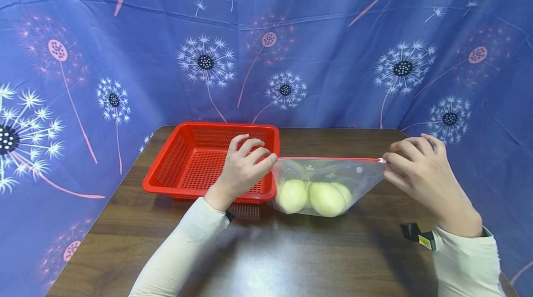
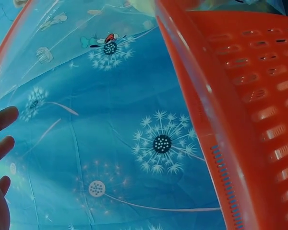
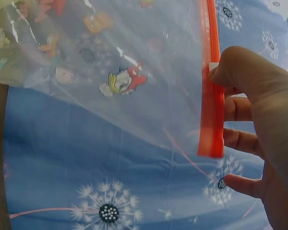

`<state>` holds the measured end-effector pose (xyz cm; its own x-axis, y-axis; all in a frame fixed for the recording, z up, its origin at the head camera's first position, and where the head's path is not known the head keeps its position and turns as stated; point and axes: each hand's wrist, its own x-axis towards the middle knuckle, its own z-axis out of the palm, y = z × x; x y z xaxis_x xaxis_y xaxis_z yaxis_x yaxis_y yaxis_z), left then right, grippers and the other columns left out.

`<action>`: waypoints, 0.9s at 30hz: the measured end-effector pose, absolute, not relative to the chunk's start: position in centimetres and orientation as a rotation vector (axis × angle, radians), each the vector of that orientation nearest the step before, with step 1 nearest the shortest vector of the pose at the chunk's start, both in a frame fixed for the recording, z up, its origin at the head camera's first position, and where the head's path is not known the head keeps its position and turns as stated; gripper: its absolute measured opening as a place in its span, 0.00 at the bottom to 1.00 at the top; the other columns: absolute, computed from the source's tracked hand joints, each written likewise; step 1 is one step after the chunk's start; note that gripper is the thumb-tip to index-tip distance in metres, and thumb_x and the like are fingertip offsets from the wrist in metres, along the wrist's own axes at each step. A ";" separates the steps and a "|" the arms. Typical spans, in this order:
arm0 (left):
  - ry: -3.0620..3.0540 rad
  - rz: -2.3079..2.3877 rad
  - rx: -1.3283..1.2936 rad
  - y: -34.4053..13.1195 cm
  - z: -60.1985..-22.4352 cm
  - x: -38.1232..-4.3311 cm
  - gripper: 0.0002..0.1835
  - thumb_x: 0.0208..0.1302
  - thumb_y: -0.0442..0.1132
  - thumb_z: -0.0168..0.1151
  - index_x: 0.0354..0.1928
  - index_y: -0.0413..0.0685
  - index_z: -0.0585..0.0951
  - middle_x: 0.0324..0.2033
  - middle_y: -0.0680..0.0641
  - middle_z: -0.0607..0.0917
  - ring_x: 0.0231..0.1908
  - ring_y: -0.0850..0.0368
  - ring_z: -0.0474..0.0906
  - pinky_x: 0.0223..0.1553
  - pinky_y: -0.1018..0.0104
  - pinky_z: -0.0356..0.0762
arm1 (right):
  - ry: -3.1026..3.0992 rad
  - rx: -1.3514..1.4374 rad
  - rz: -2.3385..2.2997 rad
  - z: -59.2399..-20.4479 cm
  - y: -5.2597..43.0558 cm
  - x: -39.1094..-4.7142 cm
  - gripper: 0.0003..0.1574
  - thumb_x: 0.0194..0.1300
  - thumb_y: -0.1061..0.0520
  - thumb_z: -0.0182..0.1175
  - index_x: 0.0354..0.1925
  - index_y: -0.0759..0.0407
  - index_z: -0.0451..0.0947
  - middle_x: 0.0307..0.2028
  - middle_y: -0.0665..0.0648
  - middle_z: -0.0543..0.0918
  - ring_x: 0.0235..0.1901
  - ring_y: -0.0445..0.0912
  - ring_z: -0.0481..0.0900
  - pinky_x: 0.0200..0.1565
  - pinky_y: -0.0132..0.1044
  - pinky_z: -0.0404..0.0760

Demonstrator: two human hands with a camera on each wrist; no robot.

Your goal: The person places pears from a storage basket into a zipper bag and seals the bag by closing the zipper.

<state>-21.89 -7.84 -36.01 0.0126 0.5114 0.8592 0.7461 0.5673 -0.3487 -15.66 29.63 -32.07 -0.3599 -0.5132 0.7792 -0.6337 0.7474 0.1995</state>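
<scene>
A clear zip bag (image 1: 362,179) with a red closure strip (image 1: 329,158) hangs stretched between both hands, its lower part close over the table. Through the plastic show three pale green round fruits (image 1: 326,199). At the bag's upper left corner, my left hand (image 1: 245,167) pinches the end of the strip between thumb and finger, the other fingers raised. My right hand (image 1: 420,172) pinches the white slider (image 3: 213,67) near the strip's right end. Cartoon figures are printed on the bag, seen close in the right wrist view.
A red perforated plastic basket (image 1: 170,190) stands left of the bag, its right rim right by the bag's left edge and partly behind my left hand. Both rest on a dark wooden table (image 1: 137,241). A blue dandelion-print cloth (image 1: 325,56) hangs behind.
</scene>
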 end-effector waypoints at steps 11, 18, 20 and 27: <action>-1.664 -0.383 -1.068 -7.9 -36.3 -22.0 0.05 0.61 0.30 0.59 0.33 0.47 0.81 0.27 0.51 0.84 0.37 0.50 0.81 0.42 0.52 0.76 | -2.037 0.811 0.186 -32.6 30.9 -15.4 0.25 0.69 0.46 0.48 0.28 0.61 0.80 0.32 0.62 0.80 0.35 0.63 0.74 0.44 0.68 0.63; -1.703 -0.536 -1.123 -7.9 -36.9 -22.0 0.09 0.72 0.37 0.56 0.35 0.42 0.82 0.28 0.49 0.84 0.34 0.51 0.81 0.40 0.57 0.78 | -2.025 0.779 0.258 -33.5 32.0 -15.4 0.28 0.72 0.44 0.48 0.28 0.63 0.81 0.31 0.62 0.81 0.34 0.62 0.75 0.43 0.58 0.67; -1.719 -0.641 -1.153 -7.8 -37.3 -21.9 0.09 0.73 0.36 0.55 0.37 0.40 0.82 0.29 0.47 0.85 0.33 0.51 0.81 0.40 0.58 0.80 | -2.045 0.785 0.377 -34.1 32.3 -15.5 0.29 0.73 0.43 0.49 0.29 0.65 0.82 0.32 0.62 0.82 0.37 0.54 0.77 0.48 0.46 0.71; -1.925 -1.129 -1.120 -6.8 -38.1 -20.9 0.08 0.65 0.25 0.60 0.45 0.37 0.76 0.29 0.42 0.83 0.26 0.52 0.79 0.32 0.62 0.81 | -2.068 0.576 0.976 -36.8 31.8 -15.2 0.05 0.65 0.72 0.57 0.39 0.74 0.79 0.35 0.36 0.83 0.32 0.25 0.75 0.34 0.16 0.70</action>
